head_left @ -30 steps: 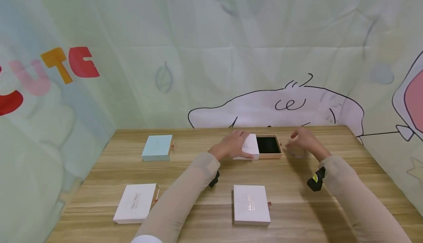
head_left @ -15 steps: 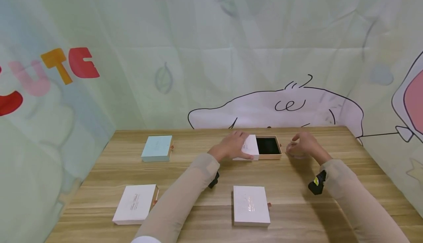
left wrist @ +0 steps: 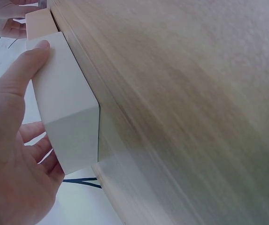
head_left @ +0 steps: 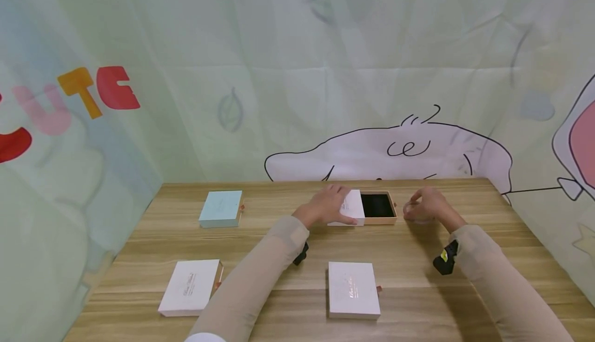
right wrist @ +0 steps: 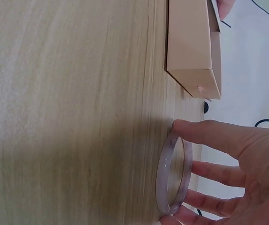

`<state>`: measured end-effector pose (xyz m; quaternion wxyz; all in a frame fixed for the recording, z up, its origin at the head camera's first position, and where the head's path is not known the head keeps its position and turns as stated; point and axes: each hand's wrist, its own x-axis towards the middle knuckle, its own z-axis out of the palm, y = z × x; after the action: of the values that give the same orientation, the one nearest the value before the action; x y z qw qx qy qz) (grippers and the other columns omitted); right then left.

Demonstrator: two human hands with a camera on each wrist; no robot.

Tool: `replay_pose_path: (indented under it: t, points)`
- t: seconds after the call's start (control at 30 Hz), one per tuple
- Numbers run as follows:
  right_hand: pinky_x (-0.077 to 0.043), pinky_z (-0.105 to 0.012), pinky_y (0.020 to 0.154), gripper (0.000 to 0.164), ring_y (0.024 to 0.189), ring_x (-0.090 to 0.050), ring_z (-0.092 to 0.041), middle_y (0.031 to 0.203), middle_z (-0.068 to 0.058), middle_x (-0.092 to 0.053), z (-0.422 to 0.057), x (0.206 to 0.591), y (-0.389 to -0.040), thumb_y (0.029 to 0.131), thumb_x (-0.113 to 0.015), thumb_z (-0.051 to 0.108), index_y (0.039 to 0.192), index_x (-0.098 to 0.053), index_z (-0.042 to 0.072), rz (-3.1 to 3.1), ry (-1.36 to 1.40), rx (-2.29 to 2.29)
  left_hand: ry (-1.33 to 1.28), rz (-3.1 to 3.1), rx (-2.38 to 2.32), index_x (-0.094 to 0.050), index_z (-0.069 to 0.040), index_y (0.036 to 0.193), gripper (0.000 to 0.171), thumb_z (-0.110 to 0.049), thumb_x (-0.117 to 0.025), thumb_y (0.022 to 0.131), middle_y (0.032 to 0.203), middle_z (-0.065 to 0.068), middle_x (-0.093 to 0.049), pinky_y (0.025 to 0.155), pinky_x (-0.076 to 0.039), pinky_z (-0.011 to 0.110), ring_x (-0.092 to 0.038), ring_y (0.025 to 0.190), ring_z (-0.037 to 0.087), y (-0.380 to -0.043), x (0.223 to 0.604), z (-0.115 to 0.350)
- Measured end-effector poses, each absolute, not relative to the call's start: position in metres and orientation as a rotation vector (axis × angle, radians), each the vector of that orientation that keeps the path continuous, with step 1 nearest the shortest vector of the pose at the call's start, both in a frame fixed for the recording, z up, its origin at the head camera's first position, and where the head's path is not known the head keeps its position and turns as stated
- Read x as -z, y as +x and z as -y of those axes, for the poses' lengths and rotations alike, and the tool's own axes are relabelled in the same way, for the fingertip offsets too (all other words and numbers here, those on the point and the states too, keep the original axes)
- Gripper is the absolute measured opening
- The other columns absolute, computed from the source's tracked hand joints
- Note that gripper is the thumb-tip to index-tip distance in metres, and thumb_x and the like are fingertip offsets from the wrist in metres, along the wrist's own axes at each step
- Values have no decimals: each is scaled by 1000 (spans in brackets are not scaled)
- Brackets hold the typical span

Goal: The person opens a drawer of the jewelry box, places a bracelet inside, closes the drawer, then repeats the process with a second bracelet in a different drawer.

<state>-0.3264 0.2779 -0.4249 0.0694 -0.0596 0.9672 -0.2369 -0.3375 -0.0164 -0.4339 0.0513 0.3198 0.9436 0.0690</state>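
In the head view my left hand (head_left: 327, 205) grips the white sleeve (head_left: 353, 206) of a drawer-style gift box at the back of the table. Its thumb lies along the near side in the left wrist view, with the fingers round the far side. The box's peach drawer (head_left: 378, 207) is slid partway out to the right and shows a black lining. Just right of the drawer, my right hand (head_left: 429, 205) holds a pale translucent bangle (right wrist: 163, 180) low at the tabletop. Thumb and fingertips are at opposite parts of its ring in the right wrist view.
A light blue box (head_left: 222, 207) lies at the back left. Two white boxes, one front left (head_left: 191, 286) and one front centre (head_left: 353, 289), lie nearer me. Behind the wooden table (head_left: 274, 249) hangs a printed cloth (head_left: 288, 99).
My right hand has come down slightly and to the right with the bangle, which now sits lower at the table. The left hand and the partly open box have stayed in place.
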Motion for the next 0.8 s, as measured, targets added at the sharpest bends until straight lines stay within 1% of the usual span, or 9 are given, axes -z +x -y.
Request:
replay_pose_path:
  t: [0.2, 0.4, 0.6, 0.8]
  points:
    - [-50, -52, 82, 54, 100, -55, -44, 113, -35, -57, -276, 425, -326, 73, -82, 21, 108, -65, -17, -2910, -156, 713, 971, -2872, -217, -32, -7, 155, 96, -63, -68, 85, 153, 10, -40, 112, -31, 37, -36, 138, 26, -337, 432, 17]
    - [-50, -51, 81, 49, 97, -56, -42, 109, -32, -60, -274, 426, -326, 74, -77, 21, 105, -66, -15, -2927, -148, 689, 969, -2870, -221, -32, -8, 155, 97, -63, -68, 85, 153, 10, -39, 112, -31, 37, -36, 138, 26, -338, 434, 17]
    - [-50, -48, 77, 45, 93, -57, -39, 106, -29, -62, -273, 423, -324, 73, -73, 19, 103, -67, -14, -2917, -127, 711, 972, -2869, -223, -31, -7, 155, 97, -63, -68, 85, 153, 11, -39, 112, -31, 37, -36, 139, 27, -337, 434, 17]
    - [-50, -45, 76, 49, 92, -55, -37, 110, -29, -60, -273, 419, -323, 75, -74, 19, 108, -65, -16, -2889, -129, 736, 975, -2865, -226, -30, -7, 155, 97, -63, -68, 85, 154, 11, -38, 113, -31, 38, -34, 140, 27, -338, 434, 16]
